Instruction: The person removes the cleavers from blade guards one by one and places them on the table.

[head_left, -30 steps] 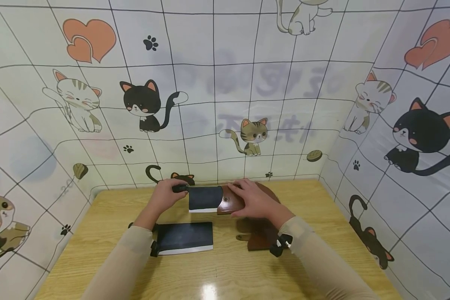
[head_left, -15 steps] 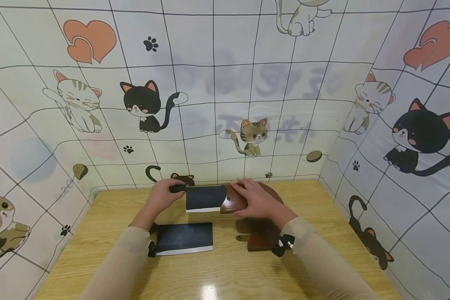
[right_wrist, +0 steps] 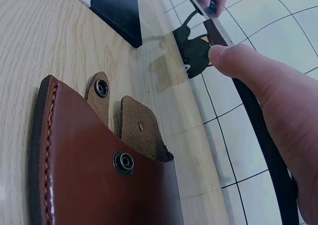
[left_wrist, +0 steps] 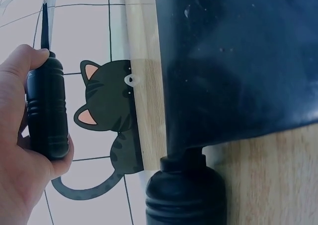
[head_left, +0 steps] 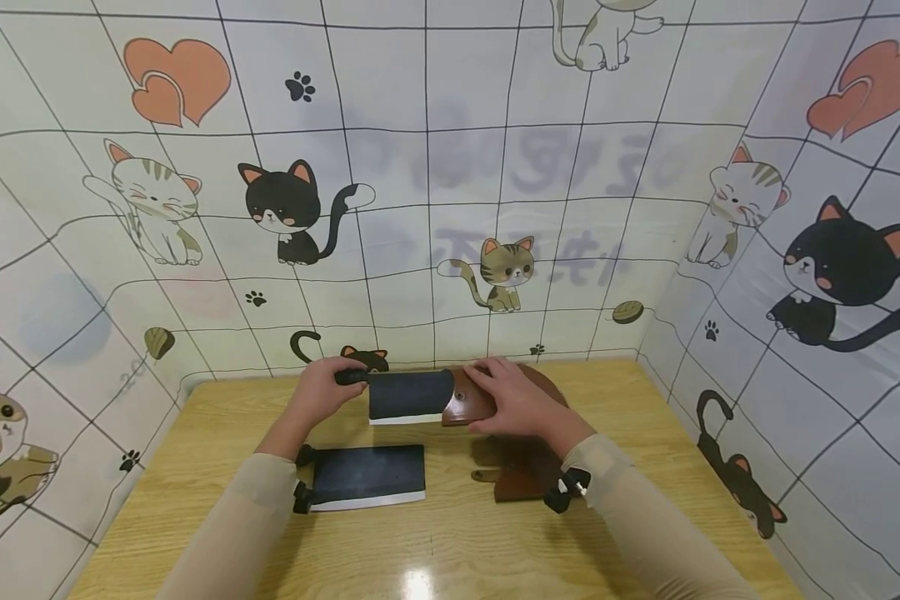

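Note:
My left hand [head_left: 321,392] grips the black ridged handle [left_wrist: 47,106] of a cleaver [head_left: 409,395]. Its dark blade has a bright edge along the bottom, and its right part is hidden inside a brown leather sheath [head_left: 465,407]. My right hand [head_left: 521,402] holds that sheath from the right, with the thumb [right_wrist: 231,58] near its mouth in the right wrist view. Cleaver and sheath are raised at the back of the table. Below them lies a second cleaver [head_left: 370,473], its handle partly hidden by my left wrist.
A second brown sheath [right_wrist: 104,170] with a snap and loose straps lies on the table [head_left: 435,550], under my right forearm. A wall sheet [head_left: 390,292] printed with cats closes off the back and sides.
The cleaver has slid a little left while the sheath has shifted slightly right. More of the blade shows outside the sheath. The second cleaver and second sheath stay put.

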The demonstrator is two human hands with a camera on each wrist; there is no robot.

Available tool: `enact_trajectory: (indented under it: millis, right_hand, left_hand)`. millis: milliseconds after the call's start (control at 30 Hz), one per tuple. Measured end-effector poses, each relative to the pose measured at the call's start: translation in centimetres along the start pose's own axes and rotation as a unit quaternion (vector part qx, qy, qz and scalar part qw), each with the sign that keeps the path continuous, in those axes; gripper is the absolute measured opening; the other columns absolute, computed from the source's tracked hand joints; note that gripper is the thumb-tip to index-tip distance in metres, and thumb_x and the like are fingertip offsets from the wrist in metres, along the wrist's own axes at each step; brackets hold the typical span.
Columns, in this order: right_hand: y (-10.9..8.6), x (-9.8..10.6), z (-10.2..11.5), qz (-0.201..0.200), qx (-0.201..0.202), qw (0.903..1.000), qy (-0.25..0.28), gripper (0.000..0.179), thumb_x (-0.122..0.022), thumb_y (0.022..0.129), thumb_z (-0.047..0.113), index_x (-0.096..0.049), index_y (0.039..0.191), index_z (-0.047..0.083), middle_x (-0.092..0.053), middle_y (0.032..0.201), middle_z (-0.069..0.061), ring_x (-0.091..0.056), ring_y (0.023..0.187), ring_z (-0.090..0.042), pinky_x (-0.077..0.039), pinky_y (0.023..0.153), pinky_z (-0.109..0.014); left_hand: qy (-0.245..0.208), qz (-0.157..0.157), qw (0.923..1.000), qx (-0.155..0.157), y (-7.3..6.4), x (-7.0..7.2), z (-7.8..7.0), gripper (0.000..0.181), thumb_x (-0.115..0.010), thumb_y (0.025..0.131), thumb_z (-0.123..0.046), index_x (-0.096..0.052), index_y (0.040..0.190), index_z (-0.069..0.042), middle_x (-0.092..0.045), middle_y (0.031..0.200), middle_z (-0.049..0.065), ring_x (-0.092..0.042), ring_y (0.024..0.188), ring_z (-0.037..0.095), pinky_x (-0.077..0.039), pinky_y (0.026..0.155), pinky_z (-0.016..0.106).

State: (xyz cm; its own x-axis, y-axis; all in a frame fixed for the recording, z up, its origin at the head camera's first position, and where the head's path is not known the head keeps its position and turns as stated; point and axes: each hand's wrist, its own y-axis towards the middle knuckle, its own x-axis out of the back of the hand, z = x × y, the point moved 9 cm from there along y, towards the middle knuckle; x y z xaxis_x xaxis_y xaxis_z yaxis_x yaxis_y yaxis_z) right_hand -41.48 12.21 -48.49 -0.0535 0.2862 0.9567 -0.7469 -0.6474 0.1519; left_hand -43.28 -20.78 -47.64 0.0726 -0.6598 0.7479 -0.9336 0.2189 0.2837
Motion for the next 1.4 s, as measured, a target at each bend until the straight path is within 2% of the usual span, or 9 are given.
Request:
enact_trajectory:
  millis: [433,700,1067,1400]
  right_hand:
    - [-0.1,-0.1,-0.6,-0.004,0.003,1.0,0.006,0.11,-0.089,0.089,0.06,-0.037,0.174,0.014,-0.038,0.169,-0.011,-0.034,0.156,-0.033,-0.039,0.122,-0.057]
    - [-0.6,0.6,-0.9,-0.013,-0.006,0.9998,0.012,0.107,-0.089,0.089,0.057,-0.04,0.172,0.01,-0.039,0.168,-0.012,-0.036,0.155,-0.031,-0.041,0.12,-0.057]
    - [-0.8,1.2,-1.5,-0.016,-0.003,0.9999,0.001,0.108,-0.092,0.087,0.055,-0.042,0.171,0.008,-0.042,0.166,-0.013,-0.037,0.154,-0.034,-0.041,0.12,-0.059]
    - [-1.0,1.7,-1.9,-0.021,0.002,0.9998,-0.007,0.11,-0.097,0.083,0.052,-0.044,0.17,0.008,-0.044,0.165,-0.016,-0.038,0.153,-0.037,-0.04,0.121,-0.06]
  left_hand:
    - [-0.006,-0.005,1.0,-0.002,-0.1,0.3,0.6,0.031,-0.086,0.098,-0.019,-0.083,0.127,-0.009,-0.077,0.13,0.015,-0.073,0.117,0.038,-0.062,0.091,0.055]
    - [-0.004,-0.006,1.0,0.006,-0.4,0.8,1.1,0.031,-0.085,0.099,-0.02,-0.082,0.128,-0.01,-0.076,0.133,0.018,-0.073,0.118,0.041,-0.061,0.091,0.057]
    - [0.003,-0.009,0.9998,0.018,-0.5,1.4,2.1,0.03,-0.086,0.098,-0.021,-0.083,0.126,-0.011,-0.077,0.13,0.016,-0.074,0.113,0.037,-0.063,0.088,0.053]
    - [0.002,-0.017,0.9998,0.006,-0.8,2.1,2.4,0.029,-0.086,0.098,-0.016,-0.083,0.125,-0.008,-0.077,0.129,0.018,-0.074,0.115,0.039,-0.062,0.089,0.055]
